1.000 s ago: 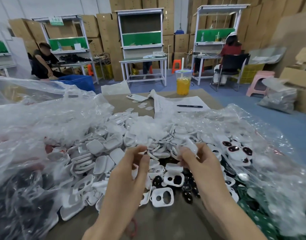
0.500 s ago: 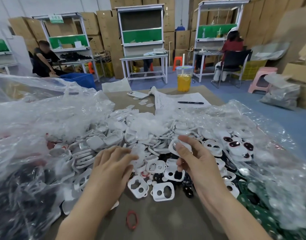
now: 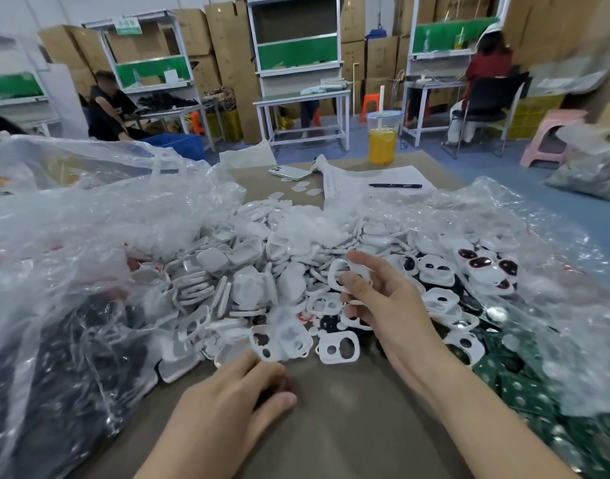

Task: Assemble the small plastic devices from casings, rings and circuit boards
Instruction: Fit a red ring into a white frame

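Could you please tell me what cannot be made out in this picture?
Head view:
- The red ring: mostly covered by the left hand; grip unclear.
- Dark contents of the left bag: blurred by crinkled plastic.
- Writing on the paper: too small.
- The circuit boards: partly under plastic, cut off at the bottom edge.

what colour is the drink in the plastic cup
The drink is orange-yellow, seen best in the head view.
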{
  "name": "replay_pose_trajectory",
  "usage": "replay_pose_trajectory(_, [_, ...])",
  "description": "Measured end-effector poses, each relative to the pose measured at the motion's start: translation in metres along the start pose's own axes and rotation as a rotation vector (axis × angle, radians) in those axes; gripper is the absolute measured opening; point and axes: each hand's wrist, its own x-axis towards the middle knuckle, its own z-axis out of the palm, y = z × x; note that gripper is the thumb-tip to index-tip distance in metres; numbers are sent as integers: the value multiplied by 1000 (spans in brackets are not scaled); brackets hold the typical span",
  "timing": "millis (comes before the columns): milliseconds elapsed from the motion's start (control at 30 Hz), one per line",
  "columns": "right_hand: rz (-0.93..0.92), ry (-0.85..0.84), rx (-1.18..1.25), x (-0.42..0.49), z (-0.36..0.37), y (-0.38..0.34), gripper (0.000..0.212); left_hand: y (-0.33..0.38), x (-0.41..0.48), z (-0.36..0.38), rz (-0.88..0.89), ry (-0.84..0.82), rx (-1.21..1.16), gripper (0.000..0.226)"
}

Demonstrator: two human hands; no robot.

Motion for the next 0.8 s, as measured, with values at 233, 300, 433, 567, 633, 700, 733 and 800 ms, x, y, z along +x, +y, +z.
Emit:
replay_pose_trajectory(233, [6, 19, 94, 1, -2, 0, 47, 26, 50, 1, -150, 71, -266, 24])
replay_pose_trajectory(300, [11, 44, 122, 3, -3, 1, 47, 36, 77, -2, -299, 153, -755, 22])
replay_pose_trajectory(433, [1, 66, 4, 4, -8, -1, 37, 53, 111, 6, -349, 169, -1380, 21])
replay_pose_trajectory(567, [-39, 69, -42, 5, -8, -3, 30, 52, 114, 20, -397, 151, -1697, 26])
replay_pose_trajectory(633, [-76, 39, -41, 3, -6, -5, 23, 48, 112, 25, -429, 128, -1783, 26])
replay_pose_trajectory(700, [-90, 5, -53, 1, -2, -7, 23, 45, 111, 28, -449, 91, -1794, 25])
replay_pose_trajectory(733, [-93, -5, -65, 0, -1, -7, 22, 44, 111, 29, -455, 78, -1792, 25])
replay_pose_trajectory(800, [-97, -21, -95, -1, 2, -8, 20, 43, 111, 28, -452, 60, -1801, 25])
